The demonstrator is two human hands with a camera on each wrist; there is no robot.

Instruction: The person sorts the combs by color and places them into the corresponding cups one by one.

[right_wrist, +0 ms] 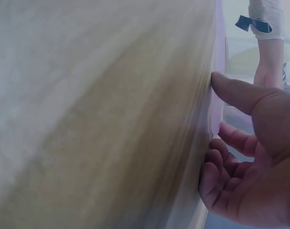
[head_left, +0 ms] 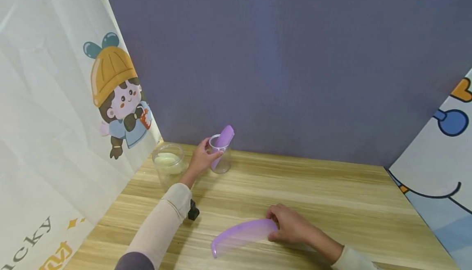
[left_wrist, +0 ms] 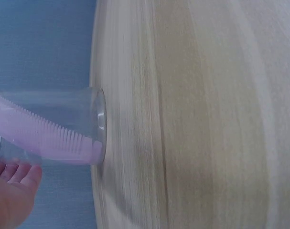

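Observation:
At the back of the wooden table, my left hand grips a small clear plastic jar near its rim. Inside it leans a purple comb, one end sticking out above the rim. The left wrist view shows this comb's teeth through the jar wall, with the base on the tabletop. Nearer the front, my right hand holds the right end of a second purple comb, pinched between thumb and fingers. Its teeth face the front edge. In the right wrist view, only a narrow strip of that comb shows.
A larger clear jar with a pale yellow-green item in it stands left of the left hand, partly behind the forearm. A dark grey panel borders the table at the back, with printed white panels on both sides.

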